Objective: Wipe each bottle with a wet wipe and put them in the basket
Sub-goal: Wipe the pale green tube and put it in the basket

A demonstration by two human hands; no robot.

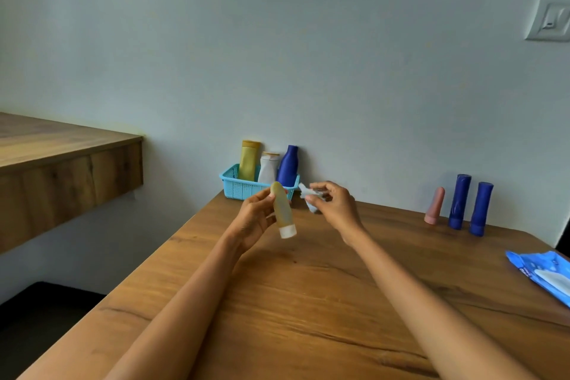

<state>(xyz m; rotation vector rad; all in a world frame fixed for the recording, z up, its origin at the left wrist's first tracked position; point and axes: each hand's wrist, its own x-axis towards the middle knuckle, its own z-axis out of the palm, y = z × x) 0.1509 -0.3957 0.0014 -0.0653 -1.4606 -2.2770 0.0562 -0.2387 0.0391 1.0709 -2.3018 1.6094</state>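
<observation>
Head view puts you at a wooden table (308, 302), both arms stretched out over it. You've got plenty of bare wood in front of you, right up to the back wall. Your table's left edge slants away beside your left forearm, with dark floor below it.

Your left hand (253, 219) is closed around a pale yellow tube (282, 210), lifted off the table, white cap pointing down and tilted a little to the right. Your right hand (334, 205) pinches a crumpled white wipe (308, 197) between thumb and fingers, just beside the tube's upper end but not touching it.

Right behind your hands, against the wall, sits the light blue basket (237, 187). A yellow bottle (249, 160), a white bottle (267, 168) and a dark blue bottle (288, 165) stand upright inside it.

Over on the right, near the wall and well apart from your grip, a pink tube (435, 205) and two dark blue tubes (459, 202) (480, 208) stand on their caps. A blue pack of wipes (543, 274) lies at the table's right edge.
</observation>
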